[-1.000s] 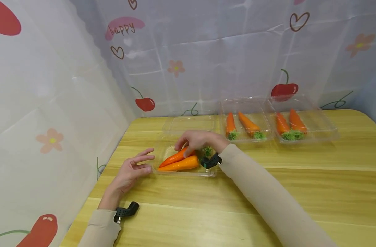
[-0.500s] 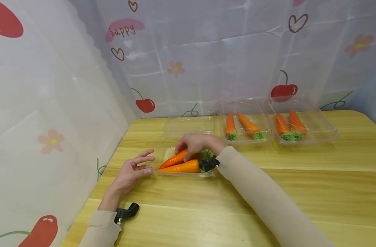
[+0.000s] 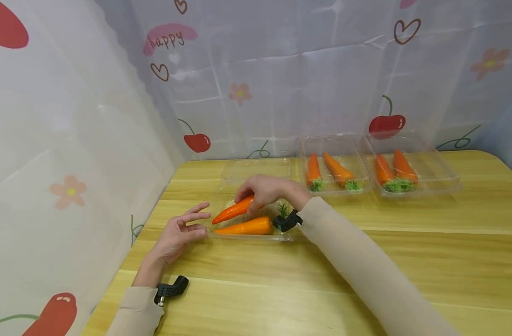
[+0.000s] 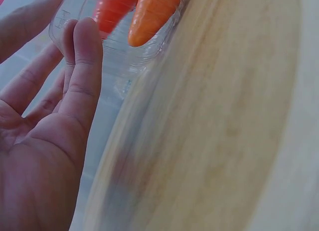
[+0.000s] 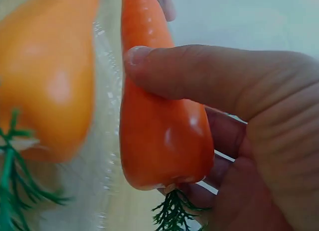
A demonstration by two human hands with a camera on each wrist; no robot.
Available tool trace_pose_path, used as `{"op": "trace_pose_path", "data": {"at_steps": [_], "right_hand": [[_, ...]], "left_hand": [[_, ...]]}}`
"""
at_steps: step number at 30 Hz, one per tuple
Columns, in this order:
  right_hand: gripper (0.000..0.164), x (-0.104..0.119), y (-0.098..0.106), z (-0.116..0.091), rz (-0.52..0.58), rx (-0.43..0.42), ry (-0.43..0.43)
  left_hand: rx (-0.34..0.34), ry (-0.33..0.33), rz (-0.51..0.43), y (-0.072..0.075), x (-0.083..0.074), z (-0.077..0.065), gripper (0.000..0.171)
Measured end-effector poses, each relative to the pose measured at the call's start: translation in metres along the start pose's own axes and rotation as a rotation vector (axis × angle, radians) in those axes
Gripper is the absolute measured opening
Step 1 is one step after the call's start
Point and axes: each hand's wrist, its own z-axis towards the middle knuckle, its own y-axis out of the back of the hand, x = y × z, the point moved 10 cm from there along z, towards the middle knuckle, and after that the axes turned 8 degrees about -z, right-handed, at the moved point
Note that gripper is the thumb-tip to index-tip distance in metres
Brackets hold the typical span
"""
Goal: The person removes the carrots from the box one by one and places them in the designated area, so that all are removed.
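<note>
My right hand [image 3: 266, 191] pinches a red-orange toy carrot [image 3: 233, 212] between thumb and fingers. In the right wrist view its thick end and green top [image 5: 174, 211] hang below the thumb. The carrot is tilted over an open clear plastic clamshell box [image 3: 256, 237], tip to the left. Inside the box lies a lighter orange carrot [image 3: 247, 227], also pointing left. My left hand [image 3: 178, 235] is at the box's left end with fingers spread and relaxed; in the left wrist view the thumb and fingertips are right by the box wall [image 4: 75, 7].
Two more open clear boxes stand at the back right, each with two carrots: the middle box [image 3: 333, 187] and the right box [image 3: 442, 184]. The near box's lid [image 3: 260, 170] lies folded back. A printed curtain [image 3: 281, 102] hangs behind the wooden table [image 3: 365, 242].
The red-orange carrot has been raised off the lighter one, its tip moving up and slightly left, with a gap now between them. The left hand stays in place.
</note>
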Motion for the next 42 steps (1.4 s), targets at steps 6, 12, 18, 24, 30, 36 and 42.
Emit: {"op": "trace_pose_path", "data": {"at_steps": [6,12,18,24,30,36,42], "right_hand": [[0.038,0.007,0.015,-0.011,-0.044,-0.067,0.017],[0.039,0.005,0.025,-0.029,-0.018,-0.176,-0.009],[0.04,0.003,0.038,-0.05,0.025,-0.289,-0.064],[0.04,-0.002,0.047,-0.073,0.06,-0.408,-0.116],[0.043,-0.012,0.047,-0.1,0.147,-0.455,-0.159],[0.051,-0.021,0.05,-0.124,0.147,-0.49,-0.214],[0.05,-0.028,0.053,-0.144,0.149,-0.506,-0.255]], "left_hand": [[-0.002,0.005,-0.003,0.0,0.001,0.0,0.049],[0.0,0.003,-0.009,-0.001,0.003,-0.001,0.052],[0.004,-0.005,-0.01,-0.001,0.003,0.0,0.05],[0.007,-0.011,-0.005,-0.002,0.001,0.002,0.049],[0.002,-0.005,-0.001,-0.002,0.001,0.002,0.049],[0.001,-0.007,-0.005,-0.001,0.0,0.001,0.049],[0.016,-0.013,-0.005,0.0,0.0,0.0,0.048]]}}
